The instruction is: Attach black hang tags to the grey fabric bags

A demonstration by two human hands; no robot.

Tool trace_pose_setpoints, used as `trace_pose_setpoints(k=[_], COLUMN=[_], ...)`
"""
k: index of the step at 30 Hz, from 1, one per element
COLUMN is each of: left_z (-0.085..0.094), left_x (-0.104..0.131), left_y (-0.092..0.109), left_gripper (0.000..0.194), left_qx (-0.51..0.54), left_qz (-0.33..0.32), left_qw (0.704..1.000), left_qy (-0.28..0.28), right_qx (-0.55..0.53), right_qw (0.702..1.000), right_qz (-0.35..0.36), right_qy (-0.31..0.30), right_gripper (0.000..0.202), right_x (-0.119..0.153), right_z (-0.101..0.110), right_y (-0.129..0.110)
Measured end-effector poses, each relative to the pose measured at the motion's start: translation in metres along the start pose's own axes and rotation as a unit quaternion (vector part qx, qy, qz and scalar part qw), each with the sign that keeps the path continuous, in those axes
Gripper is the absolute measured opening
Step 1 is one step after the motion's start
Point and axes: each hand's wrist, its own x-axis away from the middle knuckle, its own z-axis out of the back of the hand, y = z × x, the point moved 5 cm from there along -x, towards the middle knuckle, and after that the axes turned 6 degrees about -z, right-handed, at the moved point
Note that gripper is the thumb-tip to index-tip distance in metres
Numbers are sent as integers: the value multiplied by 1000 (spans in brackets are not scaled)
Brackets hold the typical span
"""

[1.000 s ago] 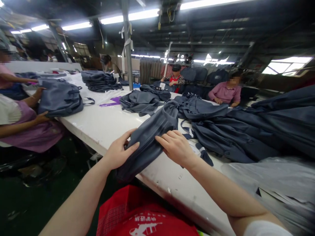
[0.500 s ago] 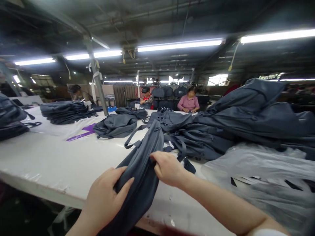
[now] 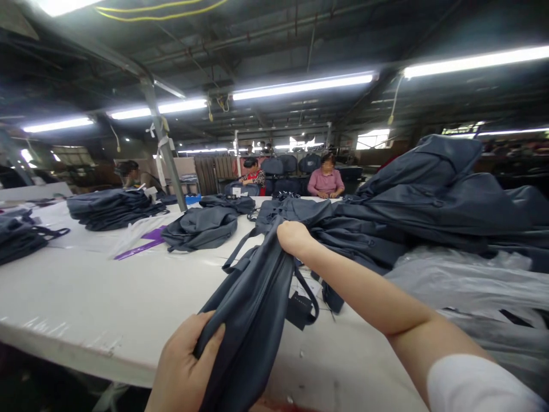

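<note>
A dark blue backpack [image 3: 253, 309] stands on edge at the near side of the white table [image 3: 107, 297], its long zipper seam facing up. My left hand [image 3: 184, 355] grips its near left side, thumb on one face and fingers round the other. At the far end of the seam, my right hand [image 3: 294, 237] is closed on the bag's top; its fingertips are hidden, so whether they pinch the zipper pull I cannot tell. A strap loops out on the left of the bag. On its right hang another strap and a dark tag [image 3: 300, 310].
Dark blue bags form a big heap [image 3: 412, 206] at the right, beside clear plastic bags [image 3: 463, 286]. More bags lie in a stack [image 3: 115, 209] at the left, near a purple strip [image 3: 141, 247] and a metal post [image 3: 169, 154]. Several people sit beyond the table.
My right hand has moved away from me along the seam to the bag's far end. The left hand keeps its hold. The dark tag on the right now shows.
</note>
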Motion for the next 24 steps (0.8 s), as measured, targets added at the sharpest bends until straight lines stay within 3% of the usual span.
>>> trace_pose_setpoints(k=[5,11,14,17,19,21,23,24], left_z=[-2,0,3,4,3,3,4,4], left_x=[5,5,5,6,7,5,2,1], left_y=[-11,-21,-28,-31,-32,-31,-30,-29], left_gripper=[35,38,39,42,42,43,45,46], left_qx=[35,34,35,40,46,46,38,28], left_qz=[32,56,68,79,88,99,108,108], left_qw=[999,998,997,996,995,993,992,992], left_qy=[15,12,19,27,32,45,54,55], right_qx=[-51,-158,-255,-316,-301,-268,-215,-199], right_qw=[997,986,966,945,947,956,952,923], right_qz=[-51,-40,-35,-53,-42,34,203,324], right_qy=[28,29,20,65,104,118,82,51], right_gripper=[27,15,14,11,12,13,16,15], right_x=[6,11,9,18,42,85,141,173], right_z=[-3,-5,-9,-2,8,16,13,9], right_y=[20,45,57,54,29,-18,-83,-117])
